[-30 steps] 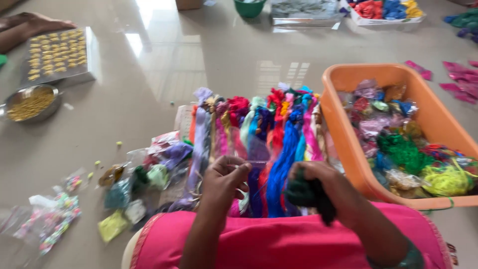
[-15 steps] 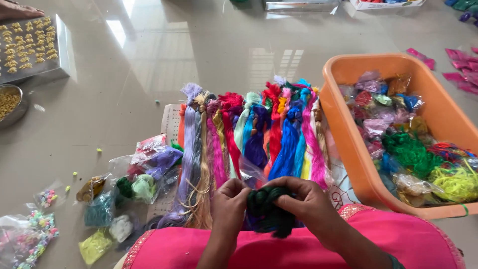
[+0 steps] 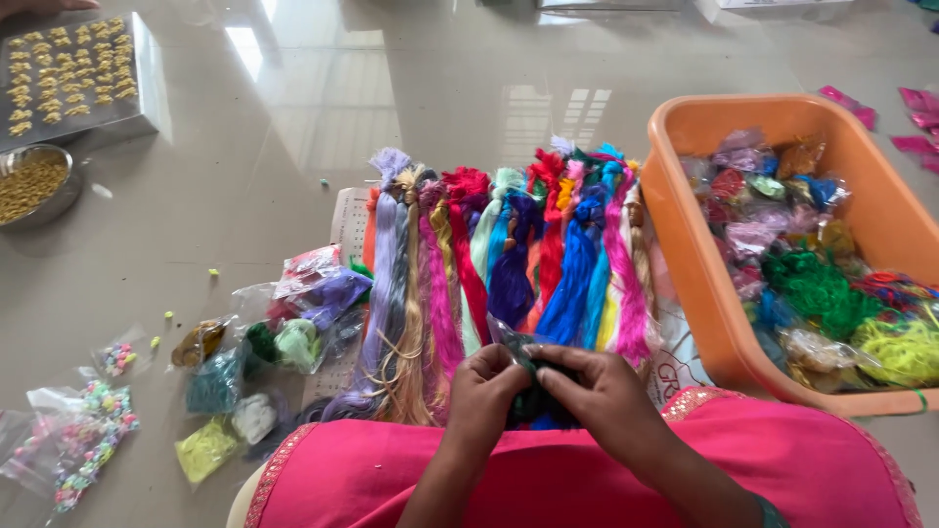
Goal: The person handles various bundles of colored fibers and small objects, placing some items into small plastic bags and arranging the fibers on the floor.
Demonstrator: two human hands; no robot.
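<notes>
Both my hands have come lower and closer to my lap than half a second ago, and the dark green bundle of thread [image 3: 533, 399] now sits mostly hidden between them, in a small clear packet whose top edge sticks up just above my fingers. My left hand [image 3: 486, 391] pinches the near left side of the bundle, its grip closed on it with the thumb and fingers pressed together. My right hand [image 3: 602, 391] covers the right side, fingers curled over the top, grip also clamped on the same bundle. The bundle rests against the edge of my pink clothing [image 3: 587, 469], just in front of the row of coloured thread hanks [image 3: 509, 254] laid side by side on the floor [image 3: 293, 147].

To my right an orange tub [image 3: 685, 225] holds more packets of thread in green, yellow, purple and blue. To my left small clear bags [image 3: 284, 332] of thread and beads lie scattered on the floor, with a few loose beads near them. Farther off to the left stand a steel bowl [image 3: 34, 186] of yellow pieces and a tray [image 3: 68, 78] with rows of small golden pieces.
</notes>
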